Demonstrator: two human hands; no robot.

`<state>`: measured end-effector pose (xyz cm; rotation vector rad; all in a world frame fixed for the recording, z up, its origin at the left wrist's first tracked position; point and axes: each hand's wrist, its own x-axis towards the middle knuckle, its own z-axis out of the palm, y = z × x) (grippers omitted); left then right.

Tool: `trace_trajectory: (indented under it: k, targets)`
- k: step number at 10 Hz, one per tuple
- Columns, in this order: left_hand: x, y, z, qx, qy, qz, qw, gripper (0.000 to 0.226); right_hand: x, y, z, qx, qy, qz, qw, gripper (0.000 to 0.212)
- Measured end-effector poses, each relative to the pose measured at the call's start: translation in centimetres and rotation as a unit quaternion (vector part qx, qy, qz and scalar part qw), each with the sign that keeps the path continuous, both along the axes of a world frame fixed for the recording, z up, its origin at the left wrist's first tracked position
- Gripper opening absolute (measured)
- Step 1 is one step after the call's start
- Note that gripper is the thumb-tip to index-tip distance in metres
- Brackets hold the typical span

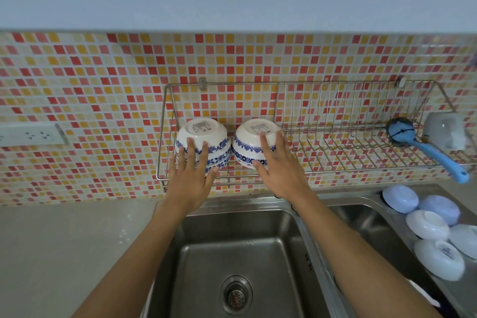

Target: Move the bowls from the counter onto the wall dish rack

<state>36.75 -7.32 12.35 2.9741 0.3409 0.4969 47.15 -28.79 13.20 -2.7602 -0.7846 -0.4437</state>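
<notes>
Two white bowls with blue flower bands sit upside down, side by side, at the left end of the wire wall dish rack (335, 100). My left hand (192, 173) lies with spread fingers over the left bowl (204, 134), which looks like two bowls stacked. My right hand (277, 165) covers the right bowl (251, 137) the same way. Both hands touch the bowls' sides. Several white and pale blue bowls (428, 224) lie upside down on the counter at the right of the sink.
A blue-handled brush (428, 150) and a white cup (446, 131) occupy the rack's right end. A double steel sink (232, 253) lies below the rack. A wall socket (31, 134) is at the left, above bare grey counter (64, 240).
</notes>
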Motion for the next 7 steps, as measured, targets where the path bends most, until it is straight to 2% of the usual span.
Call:
trace_trajectory:
  k: [2, 4, 5, 6, 7]
  targets:
    - [-0.3, -0.2, 0.5, -0.018, 0.023, -0.009, 1.0, 0.076, -0.3, 0.1, 0.5, -0.012, 0.021, -0.005, 1.0, 0.07]
    - [-0.8, -0.2, 2.9, -0.04, 0.096, -0.014, 0.994, 0.07, -0.5, -0.5, 2.7, 0.03, 0.096, 0.02, 0.995, 0.061]
    - [-1.6, -0.1, 4.8, -0.07, 0.06, 0.022, 0.996, 0.07, -0.2, -0.9, 5.1, 0.024, 0.078, 0.004, 0.997, 0.056]
    - [-2.6, -0.4, 7.9, -0.063, 0.046, 0.033, 0.996, 0.067, -0.1, -0.7, 7.8, 0.016, 0.084, -0.006, 0.996, 0.059]
    - [-3.8, -0.3, 11.3, -0.052, 0.066, 0.013, 0.996, 0.066, -0.2, 0.0, 10.1, -0.027, 0.072, 0.022, 0.997, 0.063]
